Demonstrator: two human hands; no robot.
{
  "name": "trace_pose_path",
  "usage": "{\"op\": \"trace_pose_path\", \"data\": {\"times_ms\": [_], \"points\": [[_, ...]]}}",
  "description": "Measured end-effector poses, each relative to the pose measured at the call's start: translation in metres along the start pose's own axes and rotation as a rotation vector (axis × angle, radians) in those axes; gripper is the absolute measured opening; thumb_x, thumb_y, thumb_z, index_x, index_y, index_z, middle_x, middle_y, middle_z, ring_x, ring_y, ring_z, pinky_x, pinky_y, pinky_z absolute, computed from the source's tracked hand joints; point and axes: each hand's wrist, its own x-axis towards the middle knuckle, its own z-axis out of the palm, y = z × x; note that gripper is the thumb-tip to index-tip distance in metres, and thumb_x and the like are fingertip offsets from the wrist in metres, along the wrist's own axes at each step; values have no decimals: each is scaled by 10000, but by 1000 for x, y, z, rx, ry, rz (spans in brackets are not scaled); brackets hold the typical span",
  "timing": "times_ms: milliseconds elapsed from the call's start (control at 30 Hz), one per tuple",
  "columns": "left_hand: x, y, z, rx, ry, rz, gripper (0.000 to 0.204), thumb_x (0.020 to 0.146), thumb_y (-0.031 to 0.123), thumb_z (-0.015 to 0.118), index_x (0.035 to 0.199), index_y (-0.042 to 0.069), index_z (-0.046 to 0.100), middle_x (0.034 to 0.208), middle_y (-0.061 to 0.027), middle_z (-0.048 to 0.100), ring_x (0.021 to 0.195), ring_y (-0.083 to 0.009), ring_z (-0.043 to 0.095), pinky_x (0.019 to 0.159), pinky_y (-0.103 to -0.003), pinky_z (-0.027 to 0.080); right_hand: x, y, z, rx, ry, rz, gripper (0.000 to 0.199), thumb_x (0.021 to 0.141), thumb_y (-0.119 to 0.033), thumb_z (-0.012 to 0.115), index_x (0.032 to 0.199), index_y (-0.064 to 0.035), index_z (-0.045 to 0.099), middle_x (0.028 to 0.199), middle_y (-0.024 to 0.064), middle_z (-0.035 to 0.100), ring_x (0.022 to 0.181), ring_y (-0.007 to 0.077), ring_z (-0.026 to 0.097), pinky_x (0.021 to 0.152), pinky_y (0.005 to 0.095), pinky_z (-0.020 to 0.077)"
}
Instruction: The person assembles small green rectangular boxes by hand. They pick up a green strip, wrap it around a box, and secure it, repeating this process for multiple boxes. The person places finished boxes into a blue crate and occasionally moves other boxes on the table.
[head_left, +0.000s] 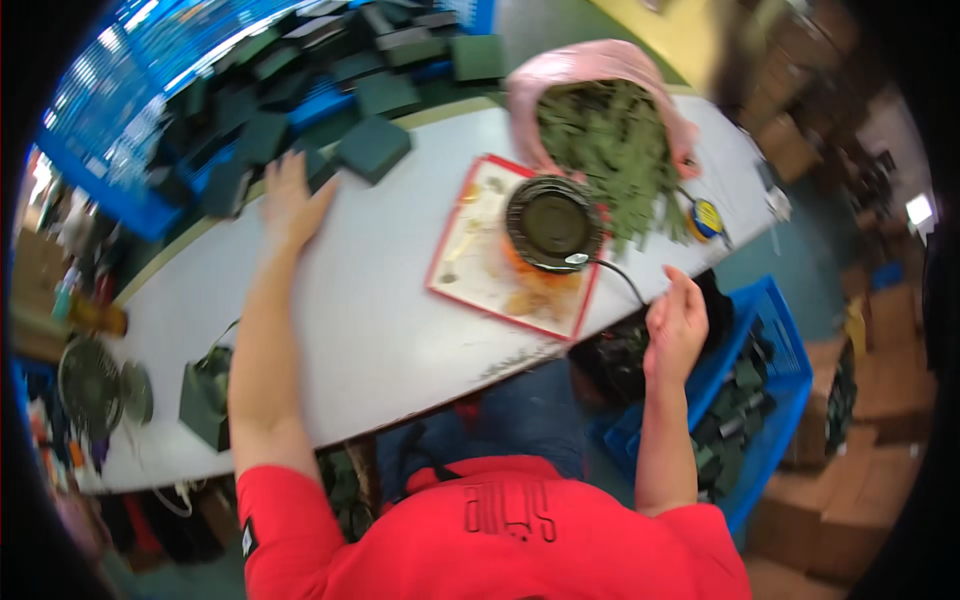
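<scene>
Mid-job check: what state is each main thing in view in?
Left hand: fingers spread, beside dark green square boxes; contact unclear.
Right hand: raised, nothing visible in it.
Pink plastic bag: open, green strips spilling out.
Round black pot: upright; power state unclear.
Red-edged white rectangular board: stained, under the pot.
Right-side blue plastic crate: open, holding dark green pieces.
Dark round fan: running or not, unclear.

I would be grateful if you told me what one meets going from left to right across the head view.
Dark round fan, dark green box-shaped item with a string, left hand, flat dark green square box, white board with a red rim, right hand, brown cardboard boxes.
</scene>
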Motion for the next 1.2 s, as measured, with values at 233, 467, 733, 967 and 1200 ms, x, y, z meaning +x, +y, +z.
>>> {"op": "trace_pose_path", "data": {"times_ms": [233, 467, 733, 967, 1200], "points": [[-92, 74, -66, -234, -46, 286, 623, 820, 291, 786, 1288, -24, 521, 1271, -231, 535, 1261, -426, 443, 1075, -490, 372, 62, 19, -39, -528, -74, -248, 177, 981, -113, 651, 1074, 28, 702, 866, 58, 727, 766, 97, 624, 726, 274, 505], [-171, 93, -104, -385, -193, 420, 601, 713, 105, 790, 1253, 1, 547, 1305, -220, 516, 1248, -416, 477, 1072, -465, 402, 76, 17, -16, -819, -291, -447, 201, 875, -65, 726, 1075, -56, 742, 889, 90, 672, 789, 201, 620, 710, 317, 508], [-185, 105, -135, -244, -392, 442, 799, 657, 312, 867, 1355, 36, 595, 1567, -199, 377, 1388, -437, 362, 1132, -519, 349, 116, 22, 10, -1117, -468, -910, 186, 880, -57, 697, 1055, -89, 749, 986, 90, 664, 970, 294, 639, 810, 391, 542], [-184, 114, -178, -88, -678, 412, 1106, 538, 340, 940, 1479, 32, 448, 1588, -188, 348, 1443, -438, 296, 1157, -531, 312, 118, 27, 0, -744, -366, -613, 185, 904, -31, 677, 1084, -40, 721, 1067, 101, 720, 908, 230, 686, 785, 322, 548], [-185, 108, -182, -30, -750, 468, 1152, 502, 201, 953, 1516, 99, 416, 1617, -177, 300, 1487, -430, 244, 1168, -531, 299, 99, 20, -10, -788, -437, -456, 185, 912, -30, 685, 1095, -8, 702, 995, 136, 732, 829, 197, 691, 761, 301, 543]]}}
